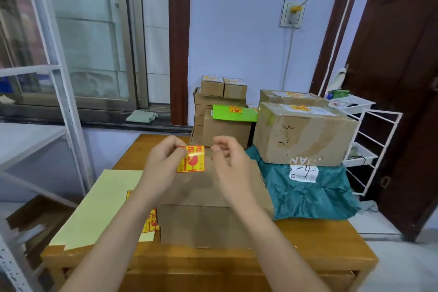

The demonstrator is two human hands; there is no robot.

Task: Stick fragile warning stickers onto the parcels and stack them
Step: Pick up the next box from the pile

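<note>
Between my fingers, the left hand (163, 161) pinches a sticker (191, 159) by its top corner; the right hand (228, 163) hovers just beside it, fingers loosely curled round nothing. Below them sits the bare box (211, 199) on the worktop (331, 244), backing sheet (99, 206) to its left, labelled parcels (301, 133) stacked behind. I judge the sticking step is in hand: next I must lower the sticker flat onto the lid and press it smooth.
</note>
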